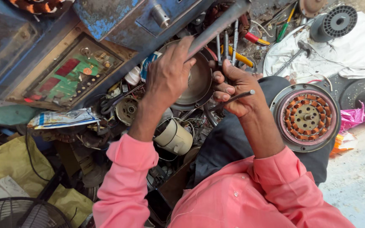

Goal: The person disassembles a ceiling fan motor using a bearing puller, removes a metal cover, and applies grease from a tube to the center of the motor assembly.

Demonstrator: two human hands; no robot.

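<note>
Over cluttered bench, L hand (168,76) gripping metal bar (216,26), R hand (233,90) clenching thin rod (238,96)

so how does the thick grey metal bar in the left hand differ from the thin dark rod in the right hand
The thick grey metal bar is much stouter than the thin dark rod. The bar slants steeply up and away from the left hand; the rod lies nearly level across the right hand. The bar looks pale and smooth, the rod dark with a small bright tip. Both are straight metal pieces, each gripped in a closed fist.
</note>
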